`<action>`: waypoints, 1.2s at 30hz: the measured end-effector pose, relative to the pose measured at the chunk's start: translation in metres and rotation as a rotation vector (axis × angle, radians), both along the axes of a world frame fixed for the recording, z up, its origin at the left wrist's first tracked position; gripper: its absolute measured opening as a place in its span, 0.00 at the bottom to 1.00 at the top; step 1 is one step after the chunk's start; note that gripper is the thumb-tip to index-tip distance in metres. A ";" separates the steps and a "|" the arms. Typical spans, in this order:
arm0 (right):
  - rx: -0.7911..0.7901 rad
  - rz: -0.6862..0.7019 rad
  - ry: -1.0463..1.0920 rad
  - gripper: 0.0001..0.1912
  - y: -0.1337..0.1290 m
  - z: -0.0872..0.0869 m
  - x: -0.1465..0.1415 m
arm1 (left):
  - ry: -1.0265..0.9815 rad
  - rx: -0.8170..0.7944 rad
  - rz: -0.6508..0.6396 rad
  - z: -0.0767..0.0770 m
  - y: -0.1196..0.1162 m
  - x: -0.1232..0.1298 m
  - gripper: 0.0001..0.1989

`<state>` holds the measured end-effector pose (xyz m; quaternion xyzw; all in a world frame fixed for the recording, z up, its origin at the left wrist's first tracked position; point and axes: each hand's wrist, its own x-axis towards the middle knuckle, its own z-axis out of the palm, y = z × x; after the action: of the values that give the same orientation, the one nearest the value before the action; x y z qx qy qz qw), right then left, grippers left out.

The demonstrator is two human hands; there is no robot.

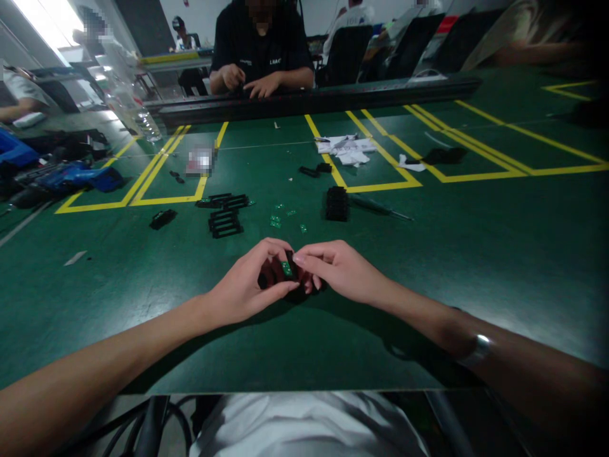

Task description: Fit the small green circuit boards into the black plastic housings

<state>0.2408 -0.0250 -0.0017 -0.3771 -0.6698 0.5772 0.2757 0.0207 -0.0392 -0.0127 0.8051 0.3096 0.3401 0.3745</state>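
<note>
Between the fingers of my left hand point(250, 279) is a small black plastic part with a green circuit board point(287, 268) showing on its side. My right hand point(340, 270) meets it from the right, thumb and forefinger pinched at the part's upper edge; whether they grip the part or something tiny is hidden. Just beyond my hands lie several loose green circuit boards point(276, 221). Black slotted frames point(225, 223) are grouped to their left, and a stack of black parts point(337, 204) stands to their right.
A screwdriver point(380, 206) lies right of the stack. Crumpled white paper point(349, 150) sits farther back. Blue-handled power tools point(71, 178) and a clear plastic bottle point(137, 114) are at left. Across the green table point(190, 362), a person in black point(261, 51) works behind a dark rail point(323, 98).
</note>
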 end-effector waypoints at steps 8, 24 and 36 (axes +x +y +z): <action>-0.045 0.016 0.032 0.11 -0.001 0.003 0.001 | -0.009 -0.032 0.020 0.001 -0.003 -0.001 0.18; -0.005 0.054 0.158 0.14 -0.004 -0.005 -0.003 | -0.030 -0.001 0.083 0.002 0.003 -0.002 0.14; -0.065 0.044 0.185 0.28 -0.002 -0.003 -0.002 | 0.031 0.149 0.111 0.005 0.004 -0.003 0.13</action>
<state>0.2385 -0.0275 -0.0050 -0.3161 -0.6306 0.6368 0.3112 0.0175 -0.0349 -0.0074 0.8173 0.3336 0.3701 0.2894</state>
